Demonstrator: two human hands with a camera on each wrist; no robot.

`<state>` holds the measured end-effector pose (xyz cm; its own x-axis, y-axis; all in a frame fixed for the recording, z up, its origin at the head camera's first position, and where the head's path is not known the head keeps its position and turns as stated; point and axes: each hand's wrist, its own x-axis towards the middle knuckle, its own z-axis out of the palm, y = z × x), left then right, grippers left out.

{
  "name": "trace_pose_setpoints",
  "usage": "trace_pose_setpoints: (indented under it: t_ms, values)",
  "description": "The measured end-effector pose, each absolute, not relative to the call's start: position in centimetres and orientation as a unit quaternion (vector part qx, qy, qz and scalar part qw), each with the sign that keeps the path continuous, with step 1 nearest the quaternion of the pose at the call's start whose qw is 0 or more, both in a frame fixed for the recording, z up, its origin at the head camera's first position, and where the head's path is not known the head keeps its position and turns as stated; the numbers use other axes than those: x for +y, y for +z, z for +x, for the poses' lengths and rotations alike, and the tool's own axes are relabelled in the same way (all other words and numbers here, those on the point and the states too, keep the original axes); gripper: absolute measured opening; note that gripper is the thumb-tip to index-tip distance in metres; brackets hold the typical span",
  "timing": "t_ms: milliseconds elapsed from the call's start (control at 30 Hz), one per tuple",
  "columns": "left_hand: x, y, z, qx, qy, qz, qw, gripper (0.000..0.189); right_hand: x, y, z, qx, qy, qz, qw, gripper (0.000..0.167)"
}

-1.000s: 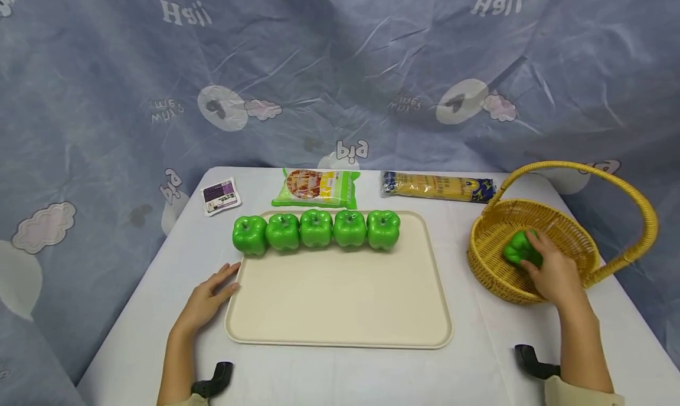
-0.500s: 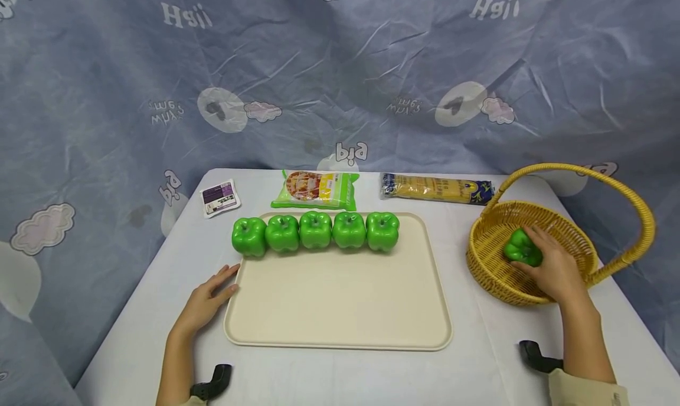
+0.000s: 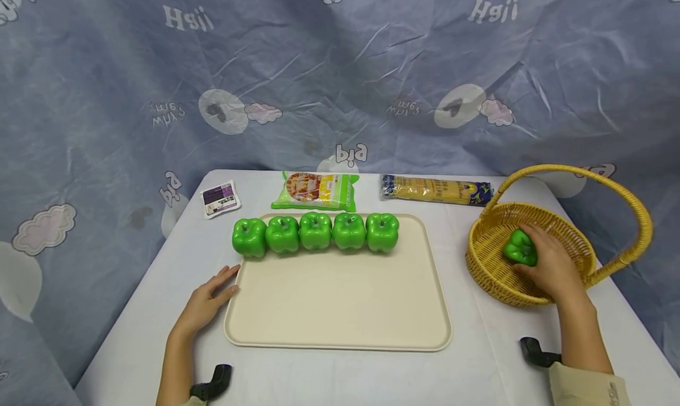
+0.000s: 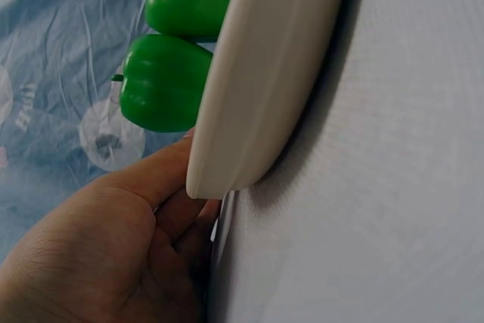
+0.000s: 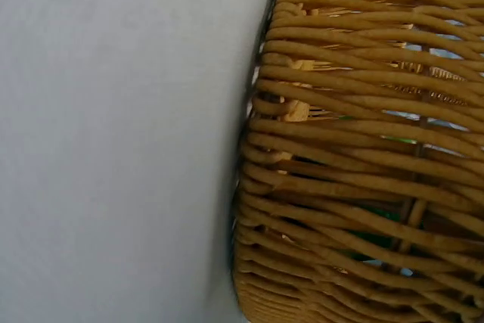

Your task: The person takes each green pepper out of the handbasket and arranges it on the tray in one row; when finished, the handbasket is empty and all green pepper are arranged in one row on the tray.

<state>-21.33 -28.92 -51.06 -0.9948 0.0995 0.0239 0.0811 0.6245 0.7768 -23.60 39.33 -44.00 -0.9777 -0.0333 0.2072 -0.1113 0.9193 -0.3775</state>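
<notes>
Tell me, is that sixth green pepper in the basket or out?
In: the green pepper sits inside the wicker basket, gripped by the right hand.

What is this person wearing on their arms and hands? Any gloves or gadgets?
No gloves: the left hand and right hand are bare. A pale beige sleeve cuff with small printed lettering shows on the right forearm, and a sliver of the same on the left. A black camera mount juts out by the right wrist, another black mount by the left.

Left hand (image 3: 204, 303) flat, fingers relaxed, palm down. Right hand (image 3: 552, 264) reached forward, fingers curled in grip.
</notes>
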Motion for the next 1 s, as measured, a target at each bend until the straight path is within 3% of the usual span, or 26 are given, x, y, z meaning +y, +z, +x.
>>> trace_pose_setpoints:
  t_ms: [533,867,1000]
  values:
    - [-28.7,-51.0,-21.8,0.904,0.423,0.057,0.007,0.05,40.2,-43.9,-23.9,-0.971,0.198,0.039,0.13,0.094]
    - [-28.9,-51.4,-21.6,0.905,0.423,0.041,0.013,0.051,36.7,-41.4,-21.3,-0.947,0.272,-0.054,0.163,0.095]
    - [-29.0,-51.4,-21.5,0.902,0.429,0.043,0.012,0.051,34.5,-40.0,-20.3,-0.936,0.293,-0.042,0.189,0.092]
